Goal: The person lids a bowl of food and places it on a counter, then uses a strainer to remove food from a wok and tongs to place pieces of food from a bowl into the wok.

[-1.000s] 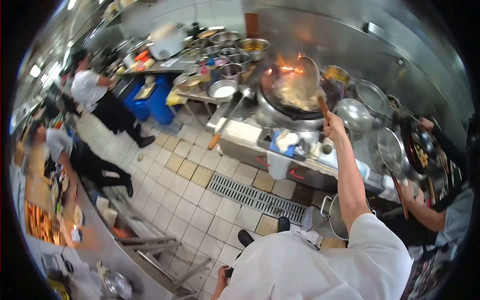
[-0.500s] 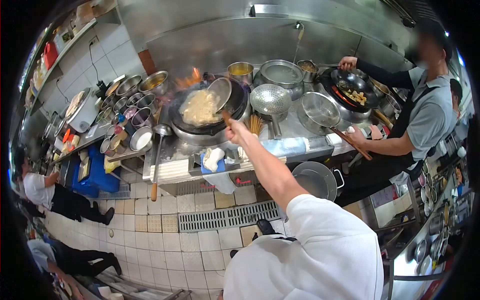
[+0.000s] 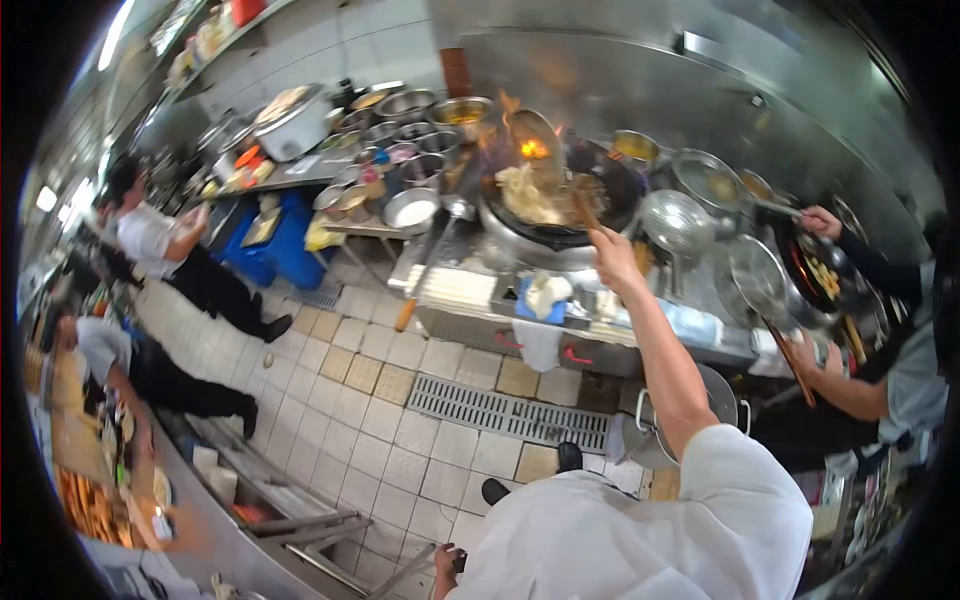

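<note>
My right hand point(image 3: 617, 262) is closed round the wooden handle of a round strainer point(image 3: 538, 138) at the wok. The strainer's head stands tilted over the far side of the wok point(image 3: 608, 205), beside orange flames. Pale, wet food point(image 3: 530, 195) lies in the wok, partly blurred. Low in the view, beside my white shirt, my left hand point(image 3: 448, 562) is closed round a small dark thing that I cannot make out.
A ladle point(image 3: 458, 208) lies left of the wok, its handle over the counter edge. Right of it are a perforated skimmer point(image 3: 676, 220) and a pot point(image 3: 632, 148). A co-worker's hand point(image 3: 820, 222) holds another pan. Two people stand at the left. A large pot point(image 3: 660, 440) stands near my right arm.
The view has swung toward the left, so the stove appears farther right. The strainer's head has tipped up toward the flames. My left hand has come into view at the bottom.
</note>
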`<state>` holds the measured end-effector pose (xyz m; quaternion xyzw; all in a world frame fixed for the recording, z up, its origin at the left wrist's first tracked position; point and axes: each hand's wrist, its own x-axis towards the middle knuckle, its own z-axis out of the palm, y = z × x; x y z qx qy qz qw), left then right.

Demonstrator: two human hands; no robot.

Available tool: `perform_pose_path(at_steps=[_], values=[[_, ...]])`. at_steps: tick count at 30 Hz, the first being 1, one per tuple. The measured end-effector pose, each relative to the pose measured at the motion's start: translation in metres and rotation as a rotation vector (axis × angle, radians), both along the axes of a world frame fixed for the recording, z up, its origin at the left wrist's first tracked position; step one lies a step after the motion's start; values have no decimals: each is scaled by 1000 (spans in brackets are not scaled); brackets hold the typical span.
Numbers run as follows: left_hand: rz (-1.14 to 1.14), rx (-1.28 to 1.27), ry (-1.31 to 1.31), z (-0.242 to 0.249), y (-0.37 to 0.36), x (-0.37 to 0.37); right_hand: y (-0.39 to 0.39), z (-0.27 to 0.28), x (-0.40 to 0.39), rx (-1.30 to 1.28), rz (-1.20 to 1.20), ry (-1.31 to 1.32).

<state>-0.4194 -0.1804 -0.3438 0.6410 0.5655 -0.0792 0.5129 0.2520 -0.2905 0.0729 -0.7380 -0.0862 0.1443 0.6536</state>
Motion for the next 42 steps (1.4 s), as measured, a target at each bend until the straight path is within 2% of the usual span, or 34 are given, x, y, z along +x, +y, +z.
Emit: perform_pose_path(at_steps=[2, 4, 5, 6, 7, 8, 9, 10, 11, 12, 13, 14, 16, 17, 19, 20, 22, 23, 26, 28, 30, 32, 34, 36, 38, 39, 40, 41, 42], values=[[115, -83, -53, 47, 0, 18, 11, -21, 5, -220, -118, -317], [179, -103, -63, 82, -1, 34, 15, -61, 31, -310, -94, -529], [189, -104, -2, 86, 0, 38, 14, -41, 22, -322, -38, -258], [196, -107, 56, 84, -1, 39, 15, -41, 29, -335, -46, -455], [225, -105, 57, 78, -3, 41, 7, -36, 36, -390, -22, -303], [264, -114, 29, 75, -4, 43, -1, 9, 2, -583, -30, -475], [337, -114, 0, 74, -6, 37, -8, 2, 4, -510, -39, -613], [353, -131, 30, 71, -8, 35, -14, -1, -3, -338, 7, -464], [300, -93, 72, 76, -14, 36, -15, -25, 12, -398, 19, -628], [295, -80, 65, 67, -22, 32, -17, -34, 13, -333, 34, -541], [220, -37, 93, 45, -24, 25, -25, -73, 55, -333, 42, -443], [184, -64, 166, 46, -25, 27, -32, -85, 74, -261, 138, -325], [115, -33, 206, 49, -27, 29, -36, -59, 67, -335, 96, -105], [132, -32, 198, 48, -25, 34, -41, -72, 76, -332, 111, -117], [126, -33, 214, 50, -27, 30, -53, -95, 81, -156, 32, -660], [135, -31, 209, 48, -27, 31, -54, -97, 81, -151, 38, -665], [134, -39, 226, 48, -29, 32, -55, -63, 32, -253, 37, -378], [126, -44, 232, 46, -30, 29, -60, -70, 47, -210, 98, -196], [84, -35, 229, 58, -23, 39, -61, -93, 101, -135, 61, -170], [169, -30, 184, 66, -18, 42, -50, -97, 106, -46, -10, -247], [138, 7, 181, 72, -16, 45, -40, -113, 115, -403, -115, -668], [151, -1, 149, 72, -17, 45, -27, -92, 110, -396, -87, -579], [152, -4, 143, 67, -19, 44, -15, -35, 80, -298, -64, 37], [203, -2, 119, 66, -24, 39, -17, -48, 96, -266, -26, 44], [154, 38, 147, 64, -29, 36, -11, -79, 103, -235, -74, -520], [137, 0, 175, 63, -32, 33, -9, -93, 113, -324, -40, -568], [122, -37, 204, 62, -37, 28, 1, -96, 114, -184, 3, -236], [118, -41, 207, 60, -40, 24, -2, -90, 119, -223, 0, -79], [108, -31, 220, 57, -42, 20, 4, -49, 84, -259, -2, 77]])
